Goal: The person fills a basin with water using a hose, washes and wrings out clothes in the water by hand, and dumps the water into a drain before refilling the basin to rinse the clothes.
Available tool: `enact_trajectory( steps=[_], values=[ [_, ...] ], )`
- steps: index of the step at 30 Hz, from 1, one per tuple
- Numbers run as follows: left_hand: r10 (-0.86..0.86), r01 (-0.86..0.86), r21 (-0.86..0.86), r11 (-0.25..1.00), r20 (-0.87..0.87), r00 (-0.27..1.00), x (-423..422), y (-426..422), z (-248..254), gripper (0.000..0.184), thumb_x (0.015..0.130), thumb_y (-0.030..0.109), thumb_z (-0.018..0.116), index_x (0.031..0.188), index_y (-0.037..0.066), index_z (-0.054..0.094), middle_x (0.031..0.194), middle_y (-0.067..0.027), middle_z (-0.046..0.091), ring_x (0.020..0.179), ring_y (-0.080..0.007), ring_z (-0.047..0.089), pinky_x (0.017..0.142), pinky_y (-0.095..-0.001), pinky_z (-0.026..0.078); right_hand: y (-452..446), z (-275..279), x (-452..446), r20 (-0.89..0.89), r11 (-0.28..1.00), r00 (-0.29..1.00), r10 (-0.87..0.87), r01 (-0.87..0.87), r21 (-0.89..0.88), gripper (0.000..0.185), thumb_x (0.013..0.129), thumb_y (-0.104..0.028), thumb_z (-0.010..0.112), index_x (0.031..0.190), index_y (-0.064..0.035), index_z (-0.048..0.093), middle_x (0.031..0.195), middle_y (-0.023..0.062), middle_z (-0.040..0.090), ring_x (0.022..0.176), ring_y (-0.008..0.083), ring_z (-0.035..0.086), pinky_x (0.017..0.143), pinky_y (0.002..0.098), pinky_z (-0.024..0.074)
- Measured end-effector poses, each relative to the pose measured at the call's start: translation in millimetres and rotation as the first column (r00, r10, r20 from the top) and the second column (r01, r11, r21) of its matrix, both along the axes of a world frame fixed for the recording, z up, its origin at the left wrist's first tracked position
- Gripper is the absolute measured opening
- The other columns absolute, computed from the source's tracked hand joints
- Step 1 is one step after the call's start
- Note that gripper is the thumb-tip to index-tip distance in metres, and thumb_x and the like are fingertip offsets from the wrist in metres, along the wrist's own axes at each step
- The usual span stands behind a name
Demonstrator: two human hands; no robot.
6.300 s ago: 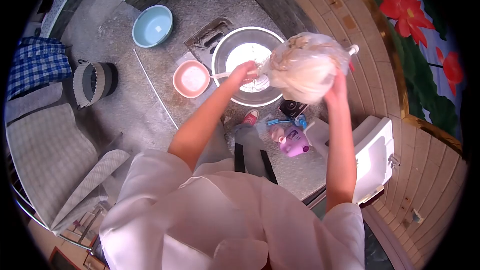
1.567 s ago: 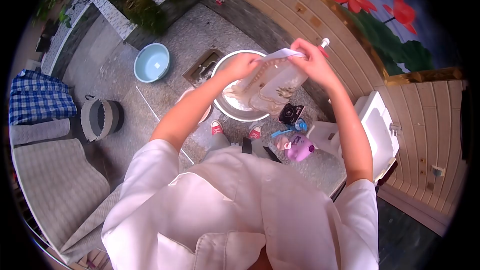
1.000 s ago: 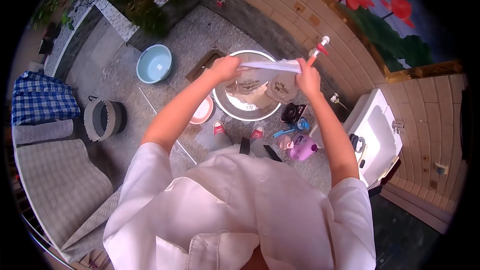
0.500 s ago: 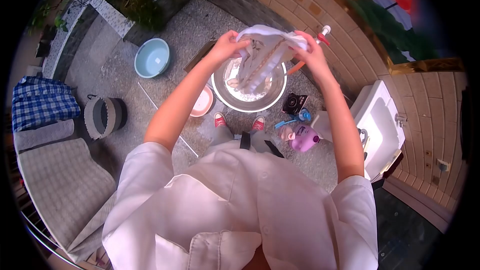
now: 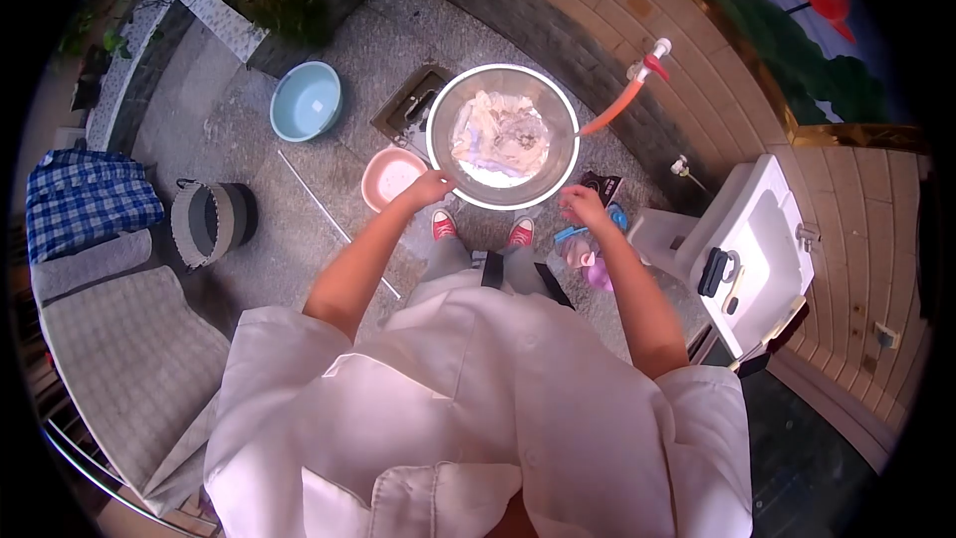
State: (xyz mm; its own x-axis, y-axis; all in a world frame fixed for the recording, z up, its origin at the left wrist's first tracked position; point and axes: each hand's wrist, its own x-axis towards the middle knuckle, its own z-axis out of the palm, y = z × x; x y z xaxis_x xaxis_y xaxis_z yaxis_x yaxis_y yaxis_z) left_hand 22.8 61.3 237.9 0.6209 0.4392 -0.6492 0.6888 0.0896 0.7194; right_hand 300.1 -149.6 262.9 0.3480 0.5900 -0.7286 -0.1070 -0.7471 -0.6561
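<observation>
A wide metal basin (image 5: 503, 194) stands on the ground in front of my shoes. A crumpled pale cloth item (image 5: 498, 134) with lilac and beige parts lies wet inside it; I cannot tell its exact kind. Beside the basin's near left rim is my left hand (image 5: 431, 186), its fingers loosely stretched and holding nothing. My right hand (image 5: 583, 205) hovers off the near right rim with bent, parted fingers and nothing in them. An orange hose (image 5: 612, 110) runs from a red-handled tap (image 5: 652, 65) down to the basin's right rim.
Left of the basin are a pink basin (image 5: 390, 177), a floor drain (image 5: 406, 110) and a blue basin (image 5: 306, 102). A thin white pole (image 5: 339, 226) lies on the ground. A blue brush (image 5: 570, 234) and a purple bottle (image 5: 597, 274) sit beneath my right arm, near a white sink (image 5: 752, 269).
The cloth, held up by both hands over the basin half a second ago, now lies in it. Both hands have let go and come back toward me, to the near rim.
</observation>
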Motion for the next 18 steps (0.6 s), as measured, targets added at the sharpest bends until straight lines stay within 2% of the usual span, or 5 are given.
enact_trajectory(
  steps=[2, 5, 10, 12, 18],
  values=[
    [0.109, -0.107, -0.127, 0.986, 0.014, 0.994, -10.9, -4.5, -16.8, 0.027, 0.076, 0.020, 0.058, 0.090, -0.003, 0.061, 0.079, -0.0116, 0.061, 0.070, -0.0172, 0.059, 0.061, -0.0282, 0.049, -7.4, -3.8, -1.1, -0.016, 0.999, 0.999, -0.040, 0.040, 0.018, 0.023, 0.083, -0.017, 0.047, 0.103, -0.0102, 0.056, 0.083, 0.0043, 0.062, 0.060, 0.0124, 0.059, 0.046, 0.0243, 0.0443],
    [0.188, -0.186, -0.137, 0.973, 0.000, 0.982, -11.9, -14.5, 10.5, 0.026, 0.078, 0.016, 0.054, 0.091, -0.006, 0.059, 0.080, -0.0125, 0.060, 0.072, -0.0185, 0.059, 0.061, -0.0307, 0.052, -14.3, -5.5, -2.1, -0.015, 0.997, 0.998, -0.066, 0.065, -0.030, 0.023, 0.084, -0.017, 0.046, 0.103, -0.0101, 0.056, 0.084, 0.0051, 0.063, 0.059, 0.0127, 0.059, 0.046, 0.0243, 0.0446],
    [0.228, -0.226, -0.168, 0.960, -0.003, 0.974, -17.2, -13.1, -3.0, 0.026, 0.079, 0.015, 0.052, 0.093, -0.007, 0.057, 0.084, -0.0128, 0.060, 0.076, -0.0195, 0.059, 0.062, -0.0314, 0.052, -23.5, -15.5, -0.8, -0.047, 0.992, 0.991, -0.121, 0.120, -0.023, 0.022, 0.086, -0.017, 0.043, 0.103, -0.0103, 0.055, 0.084, 0.0044, 0.063, 0.059, 0.0129, 0.060, 0.046, 0.0243, 0.0447],
    [0.289, -0.281, -0.238, 0.930, 0.001, 0.957, -16.9, -11.9, -8.0, 0.021, 0.079, 0.012, 0.053, 0.096, 0.001, 0.054, 0.075, -0.0032, 0.055, 0.056, -0.0096, 0.048, 0.045, -0.0233, 0.038, -26.6, -22.5, -1.1, -0.059, 0.992, 0.991, -0.124, 0.123, -0.010, 0.021, 0.086, -0.017, 0.043, 0.102, -0.0103, 0.055, 0.084, 0.0041, 0.063, 0.059, 0.0127, 0.060, 0.046, 0.0243, 0.0447],
    [0.342, -0.321, -0.257, 0.911, 0.038, 0.939, -20.5, -13.5, -18.5, 0.018, 0.081, 0.010, 0.050, 0.097, 0.001, 0.054, 0.076, -0.0028, 0.055, 0.057, -0.0096, 0.049, 0.046, -0.0230, 0.037, -24.0, -13.6, -8.0, -0.032, 0.981, 0.981, -0.193, 0.194, 0.000, 0.020, 0.085, -0.015, 0.044, 0.101, -0.0103, 0.055, 0.083, 0.0044, 0.063, 0.058, 0.0123, 0.059, 0.046, 0.0240, 0.0446]
  ],
)
